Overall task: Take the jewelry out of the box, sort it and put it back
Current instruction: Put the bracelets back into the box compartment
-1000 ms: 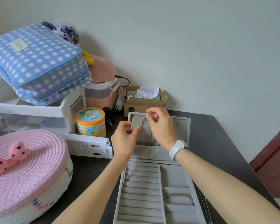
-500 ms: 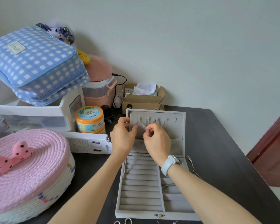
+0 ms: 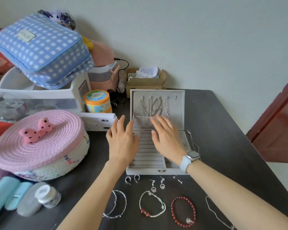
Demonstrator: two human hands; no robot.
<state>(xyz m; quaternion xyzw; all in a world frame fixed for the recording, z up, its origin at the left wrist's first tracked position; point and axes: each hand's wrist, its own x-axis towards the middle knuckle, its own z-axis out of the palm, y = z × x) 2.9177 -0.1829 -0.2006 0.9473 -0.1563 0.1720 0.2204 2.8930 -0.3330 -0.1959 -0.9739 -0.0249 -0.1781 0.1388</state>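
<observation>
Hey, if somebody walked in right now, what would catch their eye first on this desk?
Probably the open grey jewelry box mid-desk, necklaces hanging in its raised lid, with the left hand and right hand spread open above its tray. Next, the red bead bracelet among silver pieces laid out in front, and the pink woven basket at left.

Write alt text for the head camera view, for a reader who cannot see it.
Two open hands, left and right, hover over an open grey jewelry box on a dark table; necklaces hang inside its raised lid. In front of the box lie earrings and bracelets in rows. A pink-lidded basket sits left.
</observation>
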